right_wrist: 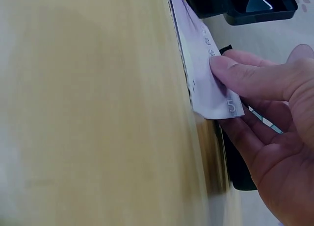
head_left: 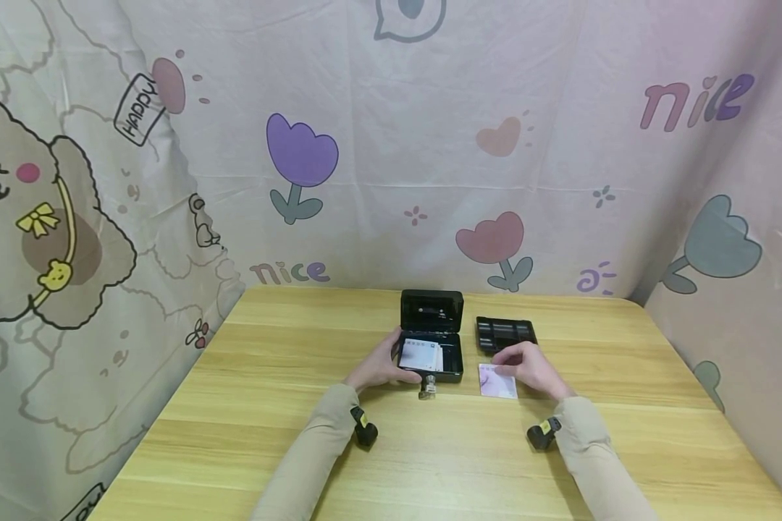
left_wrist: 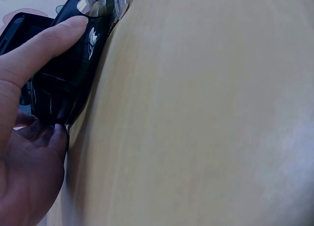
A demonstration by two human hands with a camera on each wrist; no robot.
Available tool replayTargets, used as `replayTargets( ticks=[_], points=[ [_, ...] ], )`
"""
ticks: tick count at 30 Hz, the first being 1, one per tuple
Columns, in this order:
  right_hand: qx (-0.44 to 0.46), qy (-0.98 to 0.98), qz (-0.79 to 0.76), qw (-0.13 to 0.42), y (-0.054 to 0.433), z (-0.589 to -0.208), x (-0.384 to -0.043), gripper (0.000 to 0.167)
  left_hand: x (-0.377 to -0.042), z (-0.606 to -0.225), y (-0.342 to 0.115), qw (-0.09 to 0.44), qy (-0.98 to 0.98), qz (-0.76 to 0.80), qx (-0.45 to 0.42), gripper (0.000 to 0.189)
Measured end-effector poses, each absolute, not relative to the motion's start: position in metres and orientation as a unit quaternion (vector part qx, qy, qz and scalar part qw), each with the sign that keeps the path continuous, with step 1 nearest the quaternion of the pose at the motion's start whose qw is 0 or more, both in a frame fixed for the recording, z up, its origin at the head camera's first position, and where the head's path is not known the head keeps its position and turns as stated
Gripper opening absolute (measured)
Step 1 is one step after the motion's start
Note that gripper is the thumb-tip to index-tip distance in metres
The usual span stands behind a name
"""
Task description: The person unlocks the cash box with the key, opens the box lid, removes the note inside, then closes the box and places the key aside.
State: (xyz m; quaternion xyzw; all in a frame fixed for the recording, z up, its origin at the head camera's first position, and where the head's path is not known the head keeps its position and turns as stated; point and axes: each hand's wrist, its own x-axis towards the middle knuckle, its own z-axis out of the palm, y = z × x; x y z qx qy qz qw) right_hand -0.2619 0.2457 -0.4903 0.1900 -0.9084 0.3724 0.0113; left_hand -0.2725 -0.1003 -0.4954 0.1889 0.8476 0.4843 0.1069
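Observation:
A small black cash box (head_left: 455,356) stands with its lid raised, and paper banknotes (head_left: 419,355) lie inside it. My left hand (head_left: 379,365) grips the box's left front corner. In the left wrist view, the thumb (left_wrist: 59,37) lies along the front beside the silver lock (left_wrist: 91,5), while the other fingers are at the side. Keys (head_left: 428,387) hang at the lock. Right of the box, my right hand (head_left: 533,367) pinches the edge of a pale purple banknote (right_wrist: 206,84), thumb on top and fingers beneath. A "5" shows at its corner.
A black compartment tray (head_left: 495,329) sits behind the right hand, to the right of the cash box. The wooden table (head_left: 430,463) ends at a printed cloth backdrop (head_left: 378,231). Each wrist carries a small black camera (head_left: 365,433).

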Motion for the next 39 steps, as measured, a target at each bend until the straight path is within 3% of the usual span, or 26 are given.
replayTargets(
  ticks=[27, 39],
  points=[
    [0.192, -0.918, 0.341, 0.059, 0.2385, -0.4934, -0.2603, 0.013, -0.2719, -0.4935, -0.1008, 0.102, 0.861, 0.462, 0.188, 0.127],
    [0.195, -0.915, 0.349, 0.048, 0.2378, -0.4913, -0.2590, 0.014, -0.2720, -0.4948, -0.1017, 0.102, 0.863, 0.458, 0.187, 0.128]
  ],
)
